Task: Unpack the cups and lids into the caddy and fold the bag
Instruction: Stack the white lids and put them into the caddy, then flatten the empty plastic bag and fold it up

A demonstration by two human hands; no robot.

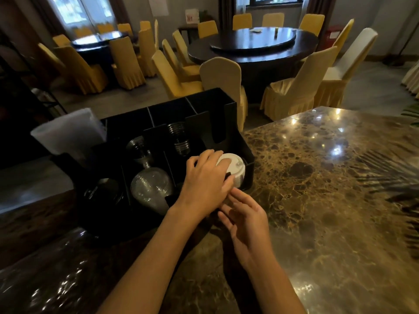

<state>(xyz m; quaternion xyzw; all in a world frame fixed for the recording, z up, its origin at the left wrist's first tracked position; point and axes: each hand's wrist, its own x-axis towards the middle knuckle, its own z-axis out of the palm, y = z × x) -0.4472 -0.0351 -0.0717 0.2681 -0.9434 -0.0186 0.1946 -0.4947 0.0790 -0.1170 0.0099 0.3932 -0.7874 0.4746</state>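
A black caddy (231, 109) with several compartments stands on the marble counter. My left hand (204, 180) lies over a stack of white lids (237, 169) in the caddy's front right compartment, fingers curled on its top and thumb at its side. My right hand (246, 223) hovers just in front of that corner, fingers apart and holding nothing, its fingertips near my left thumb. Clear dome lids (150, 188) fill the front middle compartment. A stack of clear cups (180, 140) lies behind them. A frosted plastic sleeve (70, 132) sticks up at the caddy's left end.
The marble counter (328, 200) stretches to the right of the caddy and toward me. Dark items (102, 193) sit in the caddy's front left compartment. Beyond the counter are round dining tables (254, 45) ringed by yellow-covered chairs (223, 75).
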